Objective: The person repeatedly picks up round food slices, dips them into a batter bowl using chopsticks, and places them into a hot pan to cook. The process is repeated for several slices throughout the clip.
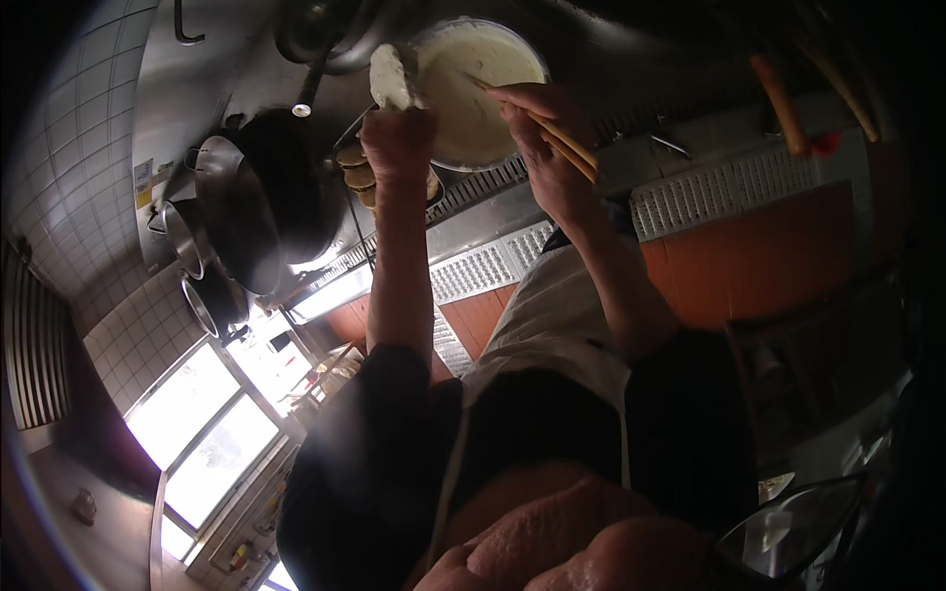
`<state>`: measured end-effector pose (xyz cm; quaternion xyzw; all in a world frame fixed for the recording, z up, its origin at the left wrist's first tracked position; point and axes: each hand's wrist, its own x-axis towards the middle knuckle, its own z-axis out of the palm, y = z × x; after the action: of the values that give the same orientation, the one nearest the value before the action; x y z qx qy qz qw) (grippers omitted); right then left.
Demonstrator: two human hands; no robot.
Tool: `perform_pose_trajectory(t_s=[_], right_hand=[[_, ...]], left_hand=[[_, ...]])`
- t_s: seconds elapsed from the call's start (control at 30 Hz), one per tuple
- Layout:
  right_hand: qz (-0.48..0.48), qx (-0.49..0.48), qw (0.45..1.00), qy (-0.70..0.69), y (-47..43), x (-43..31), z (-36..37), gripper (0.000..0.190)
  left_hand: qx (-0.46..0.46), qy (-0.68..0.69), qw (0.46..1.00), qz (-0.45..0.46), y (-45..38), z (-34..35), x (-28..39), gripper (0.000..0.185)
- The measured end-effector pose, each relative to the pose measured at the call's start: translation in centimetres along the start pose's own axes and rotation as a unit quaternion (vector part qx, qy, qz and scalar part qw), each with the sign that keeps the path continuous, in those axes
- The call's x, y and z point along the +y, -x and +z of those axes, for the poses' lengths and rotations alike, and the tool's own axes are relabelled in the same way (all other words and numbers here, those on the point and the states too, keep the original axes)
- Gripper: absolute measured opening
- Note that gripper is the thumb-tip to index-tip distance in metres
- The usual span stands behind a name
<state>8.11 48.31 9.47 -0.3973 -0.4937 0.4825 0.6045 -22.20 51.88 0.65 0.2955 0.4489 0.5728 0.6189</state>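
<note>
My left hand (399, 144) is closed around the lower end of a piece coated in thick white batter (389, 77). What lies under the coating cannot be told. The piece is at the left rim of a round bowl (545, 72), which holds a pale, creamy batter (473, 66). In my right hand (543, 140) is a pair of wooden chopsticks (565, 140), slanting down over the bowl with the tips at the batter's surface. Several round brown food pieces (360, 177) sit in a tray just below and left of the bowl, partly hidden by my left wrist.
Metal pots and pans (236, 214) hang or stand on the left, beside a tiled wall (66, 133). A pan handle (309, 89) points towards me. An orange handle (780, 103) lies at the right. Perforated metal strips (684, 196) edge the counter's front.
</note>
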Motion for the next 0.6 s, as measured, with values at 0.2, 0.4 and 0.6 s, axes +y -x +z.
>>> perform_pose_trajectory(t_s=[0.2, 0.4, 0.6], right_hand=[[-0.052, 0.077, 0.987, 0.128, 0.1, 5.1, -1.5, 0.020], [0.125, 0.057, 0.990, -0.012, -1.2, 8.1, -0.2, 0.020], [0.088, 0.061, 0.991, -0.080, 0.2, 2.1, 1.3, 0.033]], left_hand=[[0.031, 0.062, 0.997, -0.024, 1.6, 2.8, 1.2, 0.060], [0.046, 0.285, 0.955, -0.073, 2.9, 4.3, 0.9, 0.066], [0.175, 0.337, 0.923, -0.068, 2.1, 3.8, -0.7, 0.048]])
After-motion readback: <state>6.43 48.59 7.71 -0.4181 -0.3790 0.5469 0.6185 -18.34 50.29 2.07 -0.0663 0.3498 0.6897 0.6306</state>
